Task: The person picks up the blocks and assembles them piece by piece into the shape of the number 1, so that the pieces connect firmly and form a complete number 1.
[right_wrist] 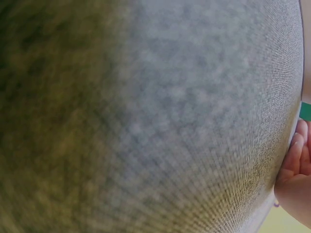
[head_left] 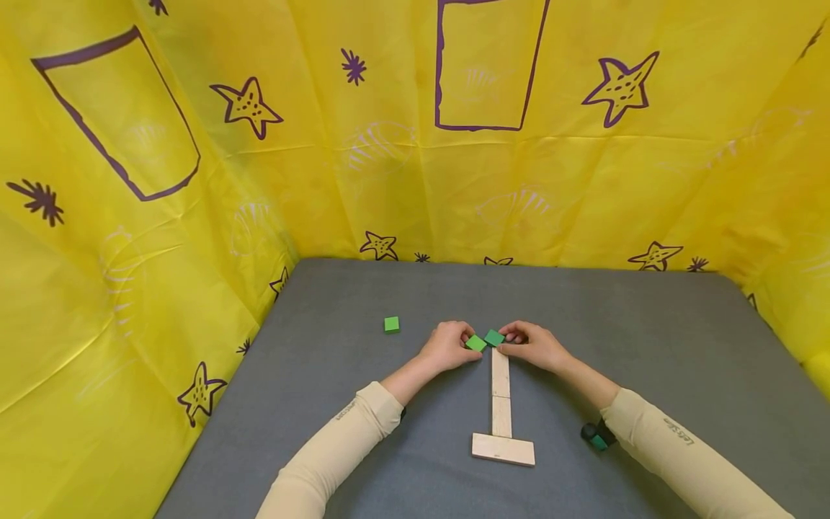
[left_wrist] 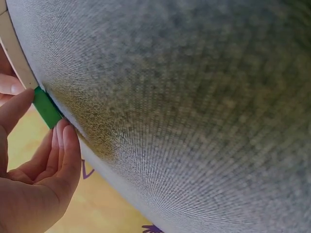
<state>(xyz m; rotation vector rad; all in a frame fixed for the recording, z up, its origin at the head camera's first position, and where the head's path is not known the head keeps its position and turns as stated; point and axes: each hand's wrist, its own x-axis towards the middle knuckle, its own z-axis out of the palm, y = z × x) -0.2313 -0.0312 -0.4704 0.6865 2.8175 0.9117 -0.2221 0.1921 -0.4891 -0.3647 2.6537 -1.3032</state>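
In the head view my left hand (head_left: 449, 346) pinches a light green square block (head_left: 476, 343) between thumb and fingers. The same green block (left_wrist: 47, 109) shows in the left wrist view, thumb at one end and fingertips at the other. Facing it, my right hand (head_left: 534, 346) pinches a darker green block (head_left: 494, 338), turned at an angle at the far end of a wooden strip. Two pale wooden planks (head_left: 501, 375) lie end to end in that strip. Across its near end lies another wooden plank (head_left: 503, 449). The right wrist view shows only the edge of the right hand (right_wrist: 296, 179).
A loose light green block (head_left: 392, 324) lies to the left of the hands on the grey cloth-covered table (head_left: 583, 303). Yellow curtains (head_left: 402, 180) with purple drawings stand behind the table and along its sides. A dark band (head_left: 599, 436) sits at the right wrist.
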